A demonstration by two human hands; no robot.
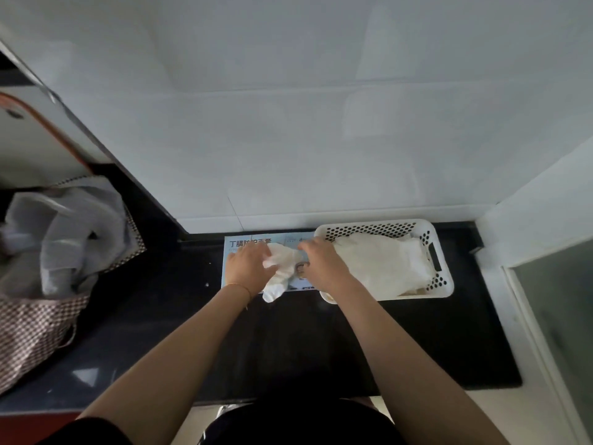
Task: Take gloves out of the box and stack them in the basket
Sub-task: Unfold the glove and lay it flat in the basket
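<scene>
A light blue glove box lies flat on the black counter against the wall. Over it my left hand and my right hand both grip one white glove, which stretches between them and hangs down toward the counter's front. Just right of the box stands a white perforated basket. Inside it lies a stack of white gloves. My right wrist crosses the basket's left end.
A checkered bag with white plastic bags inside sits at the left on the counter. White tiled wall rises behind the box. A white ledge and a glass panel border the counter on the right.
</scene>
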